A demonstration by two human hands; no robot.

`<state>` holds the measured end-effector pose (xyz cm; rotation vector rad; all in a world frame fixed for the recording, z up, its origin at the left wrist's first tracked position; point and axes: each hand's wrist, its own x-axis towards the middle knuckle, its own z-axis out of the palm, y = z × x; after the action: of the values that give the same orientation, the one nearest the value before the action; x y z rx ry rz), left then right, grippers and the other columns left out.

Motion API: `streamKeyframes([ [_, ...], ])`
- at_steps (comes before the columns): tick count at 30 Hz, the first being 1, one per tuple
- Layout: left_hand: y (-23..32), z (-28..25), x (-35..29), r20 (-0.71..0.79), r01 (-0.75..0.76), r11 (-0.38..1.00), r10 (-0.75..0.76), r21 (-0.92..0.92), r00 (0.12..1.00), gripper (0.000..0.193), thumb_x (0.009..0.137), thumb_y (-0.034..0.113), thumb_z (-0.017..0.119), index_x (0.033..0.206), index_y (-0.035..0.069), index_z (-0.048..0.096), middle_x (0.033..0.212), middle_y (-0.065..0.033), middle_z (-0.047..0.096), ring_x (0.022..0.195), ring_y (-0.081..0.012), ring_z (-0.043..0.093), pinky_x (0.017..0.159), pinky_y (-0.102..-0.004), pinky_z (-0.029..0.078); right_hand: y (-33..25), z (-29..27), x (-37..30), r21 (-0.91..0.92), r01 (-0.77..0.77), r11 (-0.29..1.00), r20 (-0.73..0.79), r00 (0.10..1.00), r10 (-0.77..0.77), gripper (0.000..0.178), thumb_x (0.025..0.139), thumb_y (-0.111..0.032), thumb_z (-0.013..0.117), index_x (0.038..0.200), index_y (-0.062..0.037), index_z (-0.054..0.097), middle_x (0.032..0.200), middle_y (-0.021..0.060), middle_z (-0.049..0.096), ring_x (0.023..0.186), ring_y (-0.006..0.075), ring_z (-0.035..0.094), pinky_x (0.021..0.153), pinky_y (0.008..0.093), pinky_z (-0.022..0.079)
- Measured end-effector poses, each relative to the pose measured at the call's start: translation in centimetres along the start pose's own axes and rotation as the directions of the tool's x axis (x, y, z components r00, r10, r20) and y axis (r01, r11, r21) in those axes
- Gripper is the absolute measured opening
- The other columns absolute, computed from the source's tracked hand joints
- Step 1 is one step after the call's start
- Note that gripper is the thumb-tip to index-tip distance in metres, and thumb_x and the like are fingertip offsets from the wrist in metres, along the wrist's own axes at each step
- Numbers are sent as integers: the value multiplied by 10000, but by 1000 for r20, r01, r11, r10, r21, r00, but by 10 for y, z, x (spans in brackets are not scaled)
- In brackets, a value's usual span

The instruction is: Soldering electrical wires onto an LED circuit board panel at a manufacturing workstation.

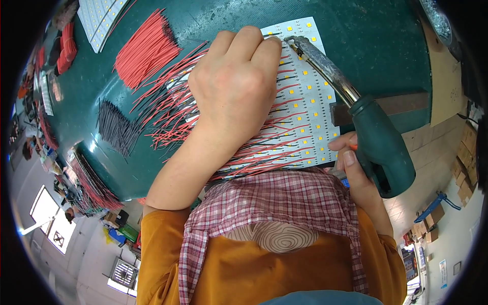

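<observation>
Shows black wires (116,127) and red wires (146,48) at left, then left hand (236,76) curled over white board (319,96) on green table (381,46), fingertips hidden, can't tell if pinching anything. Probably thin, light, stiff but crackable, best taken by bare right edge. Then right hand (358,170), apparently closed on soldering iron (384,137), grip partly hidden; no readable brand, label or writing.

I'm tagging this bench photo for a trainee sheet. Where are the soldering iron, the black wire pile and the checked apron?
Soldering iron (376,126): head view, on its green handle.
Black wire pile (117,127): head view, mid-pile.
Checked apron (290,195): head view, on its upper cloth.
</observation>
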<state>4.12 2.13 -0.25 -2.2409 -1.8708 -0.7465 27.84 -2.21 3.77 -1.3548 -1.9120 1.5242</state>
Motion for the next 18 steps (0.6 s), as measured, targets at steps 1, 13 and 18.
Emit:
streamKeyframes([
  [1,0,0,0,7,-5,1000,5,20,1000,92,601,81,603,685,102,573,690,-12,494,625,-181,517,456,-296,415,-1,1,1,0,-1,1000,0,1000,1,176,915,-104,504,1076,-32,496,928,117,596,663,78,467,612,244,456],
  [13,2,-3,7,66,-36,998,32,52,997,88,598,99,595,613,103,508,686,-20,487,629,-189,522,447,-301,418,-1,1,1,-26,-32,999,47,998,33,169,919,-128,484,1016,-3,546,851,62,584,660,77,470,604,239,447],
  [18,2,-3,6,59,-31,998,28,54,998,85,598,98,597,618,103,514,689,-20,489,632,-191,524,450,-303,423,-10,-4,-3,311,-104,945,-123,981,148,304,912,-99,493,1200,-21,438,898,121,628,628,88,481,603,239,438],
])
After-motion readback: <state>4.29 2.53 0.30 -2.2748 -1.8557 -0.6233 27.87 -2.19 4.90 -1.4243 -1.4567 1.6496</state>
